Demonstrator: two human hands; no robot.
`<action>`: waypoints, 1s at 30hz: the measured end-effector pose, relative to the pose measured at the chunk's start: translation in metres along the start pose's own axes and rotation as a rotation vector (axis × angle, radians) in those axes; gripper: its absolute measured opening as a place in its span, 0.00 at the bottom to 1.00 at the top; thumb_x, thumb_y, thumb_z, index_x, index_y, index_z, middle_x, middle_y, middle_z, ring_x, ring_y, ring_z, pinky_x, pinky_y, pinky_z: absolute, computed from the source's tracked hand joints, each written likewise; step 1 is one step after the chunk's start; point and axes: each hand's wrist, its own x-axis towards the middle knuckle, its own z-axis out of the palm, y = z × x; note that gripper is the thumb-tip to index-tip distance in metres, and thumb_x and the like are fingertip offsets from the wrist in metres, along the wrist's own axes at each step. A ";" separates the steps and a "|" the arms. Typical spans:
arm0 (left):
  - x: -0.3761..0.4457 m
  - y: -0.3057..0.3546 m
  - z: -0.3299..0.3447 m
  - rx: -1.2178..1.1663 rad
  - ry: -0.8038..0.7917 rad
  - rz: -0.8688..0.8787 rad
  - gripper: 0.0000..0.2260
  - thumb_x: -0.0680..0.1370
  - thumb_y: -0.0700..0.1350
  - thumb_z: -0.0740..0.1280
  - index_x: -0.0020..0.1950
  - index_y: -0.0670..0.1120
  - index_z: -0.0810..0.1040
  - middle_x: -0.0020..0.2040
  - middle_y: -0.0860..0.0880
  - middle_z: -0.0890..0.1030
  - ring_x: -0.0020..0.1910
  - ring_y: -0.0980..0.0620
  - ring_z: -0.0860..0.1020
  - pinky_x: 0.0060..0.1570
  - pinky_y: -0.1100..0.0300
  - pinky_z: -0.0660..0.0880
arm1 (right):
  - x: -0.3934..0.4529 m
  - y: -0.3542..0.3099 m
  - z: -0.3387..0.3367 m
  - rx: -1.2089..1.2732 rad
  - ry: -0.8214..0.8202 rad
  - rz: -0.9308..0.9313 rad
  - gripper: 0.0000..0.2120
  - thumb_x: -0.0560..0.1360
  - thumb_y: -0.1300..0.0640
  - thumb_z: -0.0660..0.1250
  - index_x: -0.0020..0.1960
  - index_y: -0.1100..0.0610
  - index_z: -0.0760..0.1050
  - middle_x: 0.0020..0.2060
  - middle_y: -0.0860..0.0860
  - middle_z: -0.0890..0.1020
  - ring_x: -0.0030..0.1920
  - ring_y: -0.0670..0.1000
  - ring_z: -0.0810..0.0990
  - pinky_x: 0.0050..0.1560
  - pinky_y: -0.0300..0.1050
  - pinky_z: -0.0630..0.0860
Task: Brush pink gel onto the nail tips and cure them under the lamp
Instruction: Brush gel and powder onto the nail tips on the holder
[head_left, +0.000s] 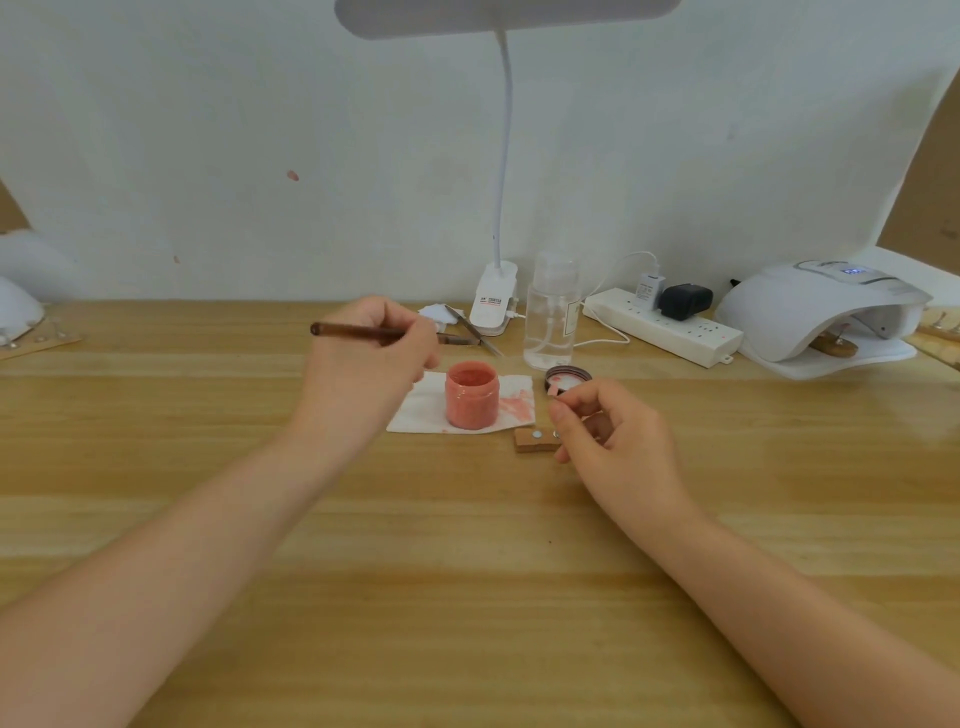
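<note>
**Wood, plastic and paper finishes**

The bench is pale wood with a light sheen and visible grain. The pink gel jar looks like glossy translucent plastic and stands on a matt white paper towel smeared pink. The curing lamp is smooth white plastic.

No legible text, desk lamp clip label too blurred (red/black print), curing lamp display unreadable

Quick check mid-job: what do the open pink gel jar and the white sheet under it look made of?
Open pink gel jar: apparently translucent plastic, slightly glossy, since the pink shows through its wall; could be glass. White sheet: thin matte paper towel or tissue, judging by soaked-in pink smears and soft edges.
</note>
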 end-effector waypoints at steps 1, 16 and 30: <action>0.006 0.000 -0.002 0.032 -0.012 -0.056 0.07 0.74 0.39 0.66 0.35 0.46 0.76 0.27 0.55 0.80 0.24 0.62 0.73 0.26 0.69 0.72 | 0.000 0.001 0.000 -0.015 0.000 -0.001 0.08 0.75 0.57 0.69 0.40 0.45 0.75 0.37 0.46 0.81 0.34 0.54 0.80 0.33 0.43 0.76; 0.059 0.001 0.016 0.291 -0.266 -0.338 0.06 0.74 0.41 0.65 0.37 0.43 0.76 0.21 0.53 0.76 0.22 0.58 0.73 0.22 0.67 0.72 | 0.000 -0.002 0.000 -0.070 -0.047 -0.040 0.03 0.75 0.56 0.69 0.42 0.51 0.77 0.33 0.61 0.80 0.34 0.62 0.78 0.34 0.52 0.73; 0.063 0.000 0.032 0.319 -0.403 -0.467 0.06 0.75 0.38 0.63 0.37 0.42 0.75 0.21 0.51 0.76 0.18 0.58 0.68 0.24 0.66 0.71 | 0.000 0.002 0.000 -0.076 -0.040 -0.060 0.04 0.74 0.55 0.69 0.41 0.51 0.77 0.33 0.64 0.79 0.33 0.64 0.77 0.34 0.53 0.74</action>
